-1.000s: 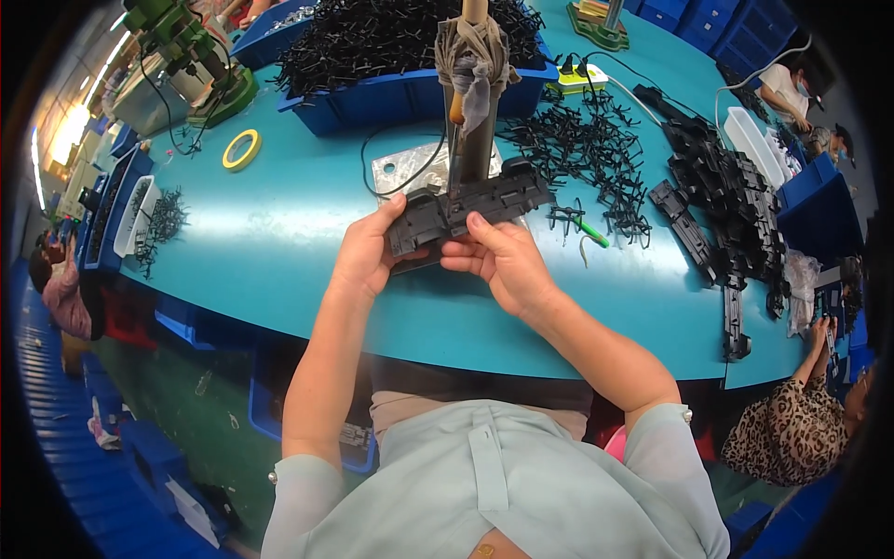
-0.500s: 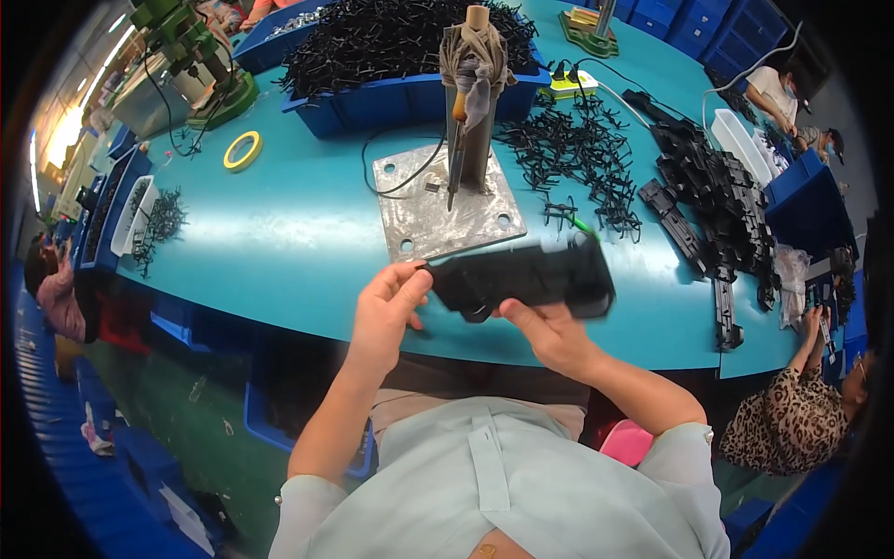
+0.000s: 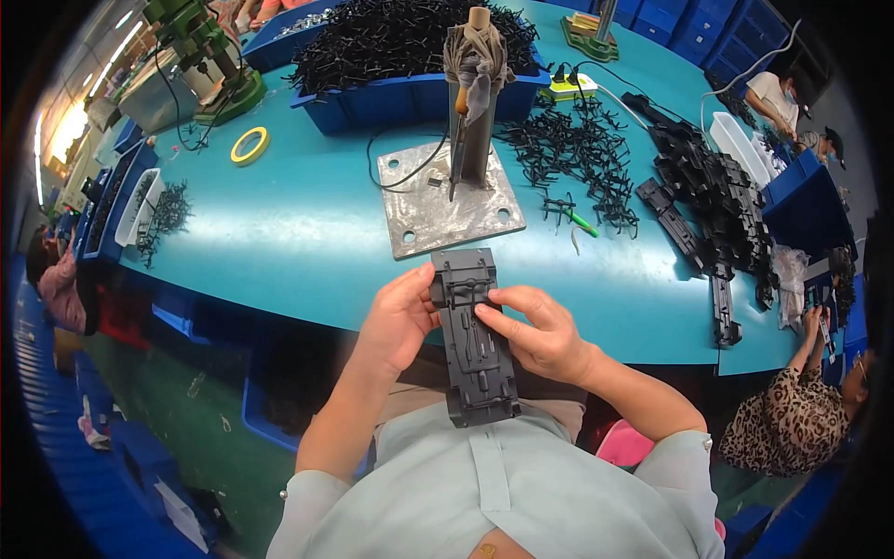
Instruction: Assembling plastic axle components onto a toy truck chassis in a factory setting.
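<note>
Left hand point(image 3: 399, 321): partly closed, gripping one edge of a long black moulded plastic part point(image 3: 478, 349) near its far end, thumb uppermost.
Right hand point(image 3: 549, 340): half open, two fingertips on the part's face; whether it also grips from beneath cannot be told.
Held part: lengthwise to the body, recessed face up, between a pale green shirt point(image 3: 419, 466) and the near side of a teal-topped table point(image 3: 289, 233).
Base: square grey metal plate point(image 3: 419, 219), flat on the table, just beyond the part's far end.
Post: upright grey metal column point(image 3: 478, 154) on the plate, wrapped above in greyish cloth point(image 3: 475, 61); a slim orange-handled tool point(image 3: 461, 102) alongside.
Right field: slim green pen-like object point(image 3: 584, 224) beside scattered black branching plastic pieces point(image 3: 568, 149); farther right, piled black moulded parts point(image 3: 717, 200).
Left field: yellow tape ring point(image 3: 264, 140).
Background: blue plastic bin point(image 3: 372, 110), heaped with similar branching pieces; green metal machine point(image 3: 228, 93) at left.
</note>
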Motion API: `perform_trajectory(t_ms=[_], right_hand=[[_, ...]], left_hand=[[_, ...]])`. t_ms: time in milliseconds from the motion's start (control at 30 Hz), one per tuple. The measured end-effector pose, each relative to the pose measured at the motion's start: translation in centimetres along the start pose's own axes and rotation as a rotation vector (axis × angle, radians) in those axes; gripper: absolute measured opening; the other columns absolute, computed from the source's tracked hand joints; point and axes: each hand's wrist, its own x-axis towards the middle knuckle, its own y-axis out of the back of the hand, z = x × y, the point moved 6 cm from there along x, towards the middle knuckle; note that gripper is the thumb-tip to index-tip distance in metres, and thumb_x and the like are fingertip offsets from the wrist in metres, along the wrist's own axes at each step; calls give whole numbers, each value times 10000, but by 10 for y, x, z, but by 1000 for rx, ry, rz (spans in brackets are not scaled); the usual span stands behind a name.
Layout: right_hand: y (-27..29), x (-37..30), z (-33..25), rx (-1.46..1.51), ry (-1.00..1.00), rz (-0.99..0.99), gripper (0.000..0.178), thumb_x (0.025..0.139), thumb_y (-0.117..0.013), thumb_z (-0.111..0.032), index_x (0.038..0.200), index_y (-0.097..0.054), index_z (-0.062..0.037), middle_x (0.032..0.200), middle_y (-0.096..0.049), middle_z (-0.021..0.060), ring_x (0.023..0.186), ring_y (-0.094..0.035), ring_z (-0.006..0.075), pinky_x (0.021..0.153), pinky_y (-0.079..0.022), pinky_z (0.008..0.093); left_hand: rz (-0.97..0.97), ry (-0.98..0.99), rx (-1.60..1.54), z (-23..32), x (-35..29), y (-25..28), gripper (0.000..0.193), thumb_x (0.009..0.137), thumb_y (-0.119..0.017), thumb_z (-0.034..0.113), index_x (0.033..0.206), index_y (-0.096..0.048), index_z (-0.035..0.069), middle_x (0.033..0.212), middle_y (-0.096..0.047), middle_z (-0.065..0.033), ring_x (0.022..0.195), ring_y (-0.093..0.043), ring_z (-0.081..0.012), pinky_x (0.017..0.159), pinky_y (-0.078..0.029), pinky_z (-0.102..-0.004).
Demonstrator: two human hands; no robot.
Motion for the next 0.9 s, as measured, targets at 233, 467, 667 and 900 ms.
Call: perform_trajectory(t_ms=[233,467,667,900], right_hand=[[-3,-3,-11,-41,46,-29,418,678,-684,17,1087,-659,-61,1114,-570,86,1015,-578,261,833,-502,348],[-7,-8,-18,39,52,-33,399,667,-659,50,1051,-664,-57,1117,-575,92,1021,-575,274,833,-499,353],[5,-6,-7,284,-377,136,247,731,-633,51,964,-634,-32,1023,-602,120,844,-590,256,712,-494,325],[-22,-18,9,639,-836,57,127,857,-658,-98,926,-615,-2,871,-565,47,713,-548,86,633,-455,231]], left_hand=[[50,-89,63,-5,-5,4,231,972,-476,215,1025,-576,14,996,-646,-85,911,-633,-166,809,-514,-327],[154,-123,-9,-8,-16,4,140,928,-563,181,840,-559,72,820,-611,-11,716,-570,-70,613,-454,-221],[114,-218,63,-18,-34,6,92,923,-561,128,883,-588,50,804,-613,5,700,-537,-31,606,-437,-199],[89,-221,137,-38,-44,3,91,927,-546,96,922,-592,18,828,-610,15,744,-524,-25,673,-434,-181]])
